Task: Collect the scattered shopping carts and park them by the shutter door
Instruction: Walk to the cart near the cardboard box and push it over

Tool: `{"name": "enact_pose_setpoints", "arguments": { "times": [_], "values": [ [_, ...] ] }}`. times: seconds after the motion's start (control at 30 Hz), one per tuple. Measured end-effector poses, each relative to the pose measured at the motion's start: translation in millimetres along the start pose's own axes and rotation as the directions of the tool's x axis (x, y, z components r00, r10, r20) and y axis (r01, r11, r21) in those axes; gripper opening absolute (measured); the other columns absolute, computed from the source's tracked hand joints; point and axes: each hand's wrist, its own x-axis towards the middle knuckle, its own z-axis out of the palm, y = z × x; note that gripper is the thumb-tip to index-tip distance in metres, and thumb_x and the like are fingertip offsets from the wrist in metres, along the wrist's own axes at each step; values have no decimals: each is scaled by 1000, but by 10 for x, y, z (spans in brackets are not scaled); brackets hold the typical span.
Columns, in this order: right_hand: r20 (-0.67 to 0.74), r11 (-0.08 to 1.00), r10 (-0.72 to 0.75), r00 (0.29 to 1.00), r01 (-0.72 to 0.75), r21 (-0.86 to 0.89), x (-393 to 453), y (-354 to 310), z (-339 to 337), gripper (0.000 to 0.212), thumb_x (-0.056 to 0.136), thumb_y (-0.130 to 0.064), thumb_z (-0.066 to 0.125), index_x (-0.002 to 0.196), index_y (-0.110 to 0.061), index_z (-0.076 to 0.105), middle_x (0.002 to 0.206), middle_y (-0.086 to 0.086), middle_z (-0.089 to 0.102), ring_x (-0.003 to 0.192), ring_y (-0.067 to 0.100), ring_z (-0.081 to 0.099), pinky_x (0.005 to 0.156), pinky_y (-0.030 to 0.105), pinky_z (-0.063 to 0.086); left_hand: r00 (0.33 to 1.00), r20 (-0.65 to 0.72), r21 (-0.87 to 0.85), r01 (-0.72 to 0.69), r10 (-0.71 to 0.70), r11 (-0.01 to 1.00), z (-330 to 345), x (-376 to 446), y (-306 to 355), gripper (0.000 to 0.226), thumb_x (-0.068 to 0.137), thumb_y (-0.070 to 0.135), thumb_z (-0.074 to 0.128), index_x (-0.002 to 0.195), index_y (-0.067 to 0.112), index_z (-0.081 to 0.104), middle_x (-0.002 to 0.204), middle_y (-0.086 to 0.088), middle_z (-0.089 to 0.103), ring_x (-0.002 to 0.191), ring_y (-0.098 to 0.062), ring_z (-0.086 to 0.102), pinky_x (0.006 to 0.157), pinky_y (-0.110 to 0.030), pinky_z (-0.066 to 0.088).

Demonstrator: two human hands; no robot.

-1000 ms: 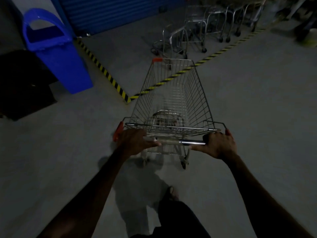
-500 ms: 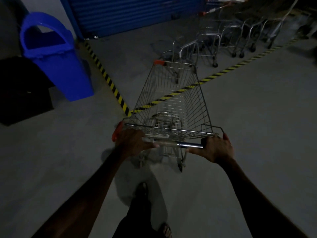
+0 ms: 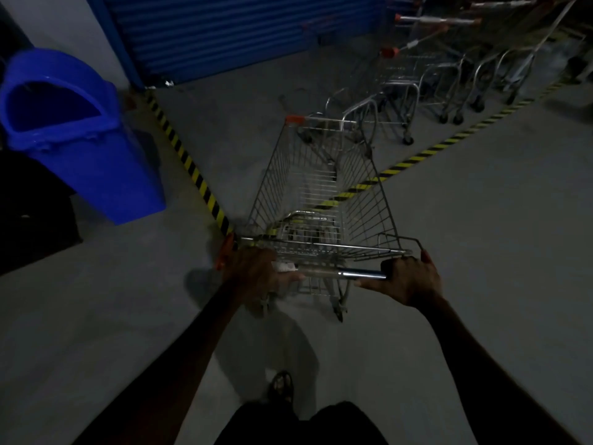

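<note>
A wire shopping cart (image 3: pixel 324 194) with red corner caps stands on the grey floor in front of me. My left hand (image 3: pixel 256 271) grips the left end of its handle bar (image 3: pixel 340 273). My right hand (image 3: pixel 407 279) grips the right end. The cart's front points at a row of parked carts (image 3: pixel 426 81) nested together at the upper right. The blue shutter door (image 3: pixel 244 33) spans the top, behind them. The cart's basket straddles the yellow-black floor tape (image 3: pixel 414 160).
A blue plastic bin (image 3: pixel 80 139) stands at the left, beside a dark low object (image 3: pixel 32 220). A second striped tape line (image 3: pixel 189 165) runs from the shutter's corner to the cart's left rear. My foot (image 3: pixel 282 385) shows below the cart.
The cart has rolled forward over the tape corner toward the parked carts. The shutter and the parked row sit lower and nearer in view. Both hands keep their hold on the handle.
</note>
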Motion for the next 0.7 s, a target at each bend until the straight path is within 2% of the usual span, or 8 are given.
{"name": "enact_pose_setpoints", "arguments": {
  "times": [0.13,0.23,0.27,0.3,0.33,0.5,0.6,0.7],
  "values": [
    [-21,1000,-1,1000,1,8,628,-17,-104,100,53,-116,4,71,-33,58,91,-10,72,103,15,69,124,53,23,999,-8,51,-36,37,998,-136,681,-180,110,66,113,11,101,35,81,90,6,72,91,-14,69,73,-30,36],
    [-24,1000,-16,1000,16,-2,1139,30,-146,103,55,-115,5,73,-32,62,88,-10,71,99,15,69,125,56,21,997,73,-95,25,-18,995,-294,1128,-246,65,77,97,54,84,37,79,73,0,69,72,-16,67,68,-34,47],
    [-33,1000,-21,999,21,-3,1311,62,-160,103,55,-115,6,74,-31,63,88,-11,71,99,15,69,125,56,21,996,91,-132,12,0,991,-355,1284,-224,56,80,89,64,101,37,67,74,-2,69,79,-19,71,70,-34,49],
    [-44,1000,-27,999,27,-8,1491,97,-179,103,56,-115,7,74,-31,64,88,-10,70,98,15,69,125,56,22,994,110,-133,21,-6,991,-404,1446,-217,53,80,88,65,71,37,77,78,0,71,78,-14,69,76,-34,53],
    [-55,999,-34,998,34,-11,1674,131,-210,102,57,-115,8,74,-30,64,88,-10,70,98,16,69,125,57,22,991,132,-133,48,-31,990,-429,1609,-221,48,79,90,63,75,43,54,87,4,72,86,-14,68,85,-34,55],
    [-79,998,-65,995,63,-28,2618,286,-380,103,58,-115,8,74,-30,64,87,-9,71,95,16,70,126,57,22,983,111,-106,155,-143,982,-639,2388,-173,75,77,83,70,122,23,77,123,-6,74,119,-30,67,99,-38,48],
    [-62,998,-69,996,68,-9,3174,352,-528,102,57,-115,7,75,-32,63,89,-10,71,97,15,70,126,57,21,982,67,-111,185,-178,976,-789,2857,-160,105,60,99,54,128,21,75,130,-8,72,125,-31,65,107,-39,46],
    [-54,997,-79,995,79,6,3679,421,-636,101,56,-115,9,71,-30,62,85,-10,69,97,16,69,126,59,20,989,-29,-94,139,-142,986,-864,3330,-220,99,62,99,53,117,21,80,118,-8,76,114,-28,70,103,-33,49]
  ]
}}
